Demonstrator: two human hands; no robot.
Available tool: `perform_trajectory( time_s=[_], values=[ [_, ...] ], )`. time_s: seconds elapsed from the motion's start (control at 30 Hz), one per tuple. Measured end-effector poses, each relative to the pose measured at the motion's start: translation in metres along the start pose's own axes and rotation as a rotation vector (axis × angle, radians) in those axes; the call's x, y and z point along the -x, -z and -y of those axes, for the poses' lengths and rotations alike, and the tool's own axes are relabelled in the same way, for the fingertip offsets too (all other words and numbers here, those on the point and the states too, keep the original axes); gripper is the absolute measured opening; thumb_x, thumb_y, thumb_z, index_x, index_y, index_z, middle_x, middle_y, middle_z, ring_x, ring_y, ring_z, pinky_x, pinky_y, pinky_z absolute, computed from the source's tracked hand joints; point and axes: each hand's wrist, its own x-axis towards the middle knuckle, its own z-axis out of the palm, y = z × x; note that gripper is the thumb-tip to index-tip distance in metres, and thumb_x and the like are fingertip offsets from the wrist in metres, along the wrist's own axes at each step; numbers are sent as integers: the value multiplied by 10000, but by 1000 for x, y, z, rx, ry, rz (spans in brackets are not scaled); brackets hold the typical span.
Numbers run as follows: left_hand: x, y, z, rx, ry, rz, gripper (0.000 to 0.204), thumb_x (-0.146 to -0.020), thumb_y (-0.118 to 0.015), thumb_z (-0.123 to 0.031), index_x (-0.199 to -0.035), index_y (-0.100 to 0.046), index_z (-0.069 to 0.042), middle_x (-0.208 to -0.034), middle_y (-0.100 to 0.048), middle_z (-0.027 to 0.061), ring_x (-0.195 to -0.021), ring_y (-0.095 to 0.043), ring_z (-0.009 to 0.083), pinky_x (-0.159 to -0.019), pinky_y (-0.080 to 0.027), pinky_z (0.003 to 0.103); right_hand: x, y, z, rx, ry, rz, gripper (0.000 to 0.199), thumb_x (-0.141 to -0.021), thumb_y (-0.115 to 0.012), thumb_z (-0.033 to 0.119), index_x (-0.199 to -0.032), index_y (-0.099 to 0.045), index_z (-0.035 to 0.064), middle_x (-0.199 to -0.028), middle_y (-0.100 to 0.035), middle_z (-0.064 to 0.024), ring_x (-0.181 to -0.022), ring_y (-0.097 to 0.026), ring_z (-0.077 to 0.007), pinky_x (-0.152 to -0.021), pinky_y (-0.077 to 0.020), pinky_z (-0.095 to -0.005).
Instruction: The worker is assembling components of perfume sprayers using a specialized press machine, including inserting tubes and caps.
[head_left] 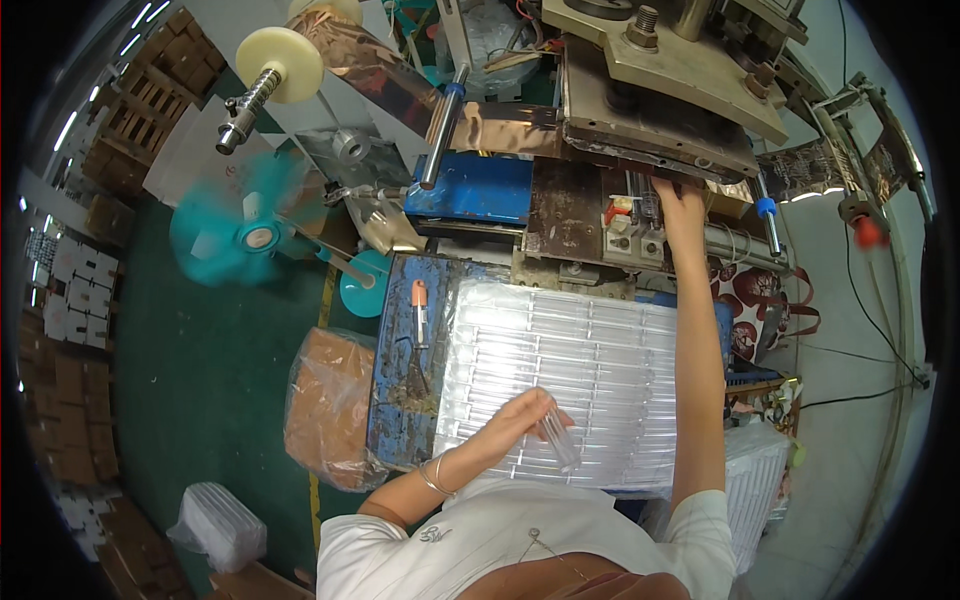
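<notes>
My left hand (522,415) is closed around a few slim clear plastic tubes (560,442), held tilted above a tray full of clear tubes (570,350). My right arm stretches forward to the machine. There my right hand (684,212) reaches in under the heavy press plate (650,125), its fingers bent beside a small metal fixture (630,240). A clear tube-like piece (648,205) sits in that fixture, right against my fingers. The plate's shadow partly hides my fingertips, so what they pinch is unclear.
Copper-coloured foil (510,130) runs from a roll at upper left through the press. A teal fan (258,235) spins at left. An orange-capped marker (419,310) lies on the blue worn bench (395,350). A plastic-wrapped carton (330,410) stands beside it.
</notes>
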Motion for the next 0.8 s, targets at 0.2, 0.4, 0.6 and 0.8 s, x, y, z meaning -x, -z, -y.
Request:
perform_trajectory(
  time_s=[0.2, 0.4, 0.6, 0.8],
  values=[
    [13, -21, 24, 415, 346, 210, 332, -924, -363, -373, -982, -464, -62, -806, -547, 66, -760, -513, 153, -716, -416, 287, 1, -4, 3, -144, -73, 11, 418, -784, -577, 286, -1056, -509, -23, -1033, -567, -138, -961, -515, -235, -854, -355, -299],
    [17, -20, 39, 381, 454, 105, 266, -914, -415, -311, -1057, -408, -88, -853, -514, 69, -764, -481, 143, -695, -400, 274, 6, -3, 12, -314, -160, -18, 408, -797, -557, 255, -1077, -494, -35, -1053, -553, -126, -977, -496, -206, -869, -341, -287],
    [14, -15, 25, 233, 404, 46, 295, -883, -498, -197, -1118, -346, -101, -908, -524, 81, -802, -502, 123, -695, -404, 241, 5, -1, 10, -349, -181, 4, 366, -799, -536, 201, -1073, -496, -39, -1067, -543, -121, -987, -485, -194, -881, -329, -276],
    [9, -12, 18, 150, 276, 42, 309, -890, -491, -194, -1158, -362, -109, -965, -541, 90, -811, -512, 104, -697, -412, 232, 6, -2, 17, -381, -175, 22, 366, -803, -535, 197, -1083, -487, -33, -1068, -540, -113, -984, -483, -188, -882, -328, -276]
  ],
)
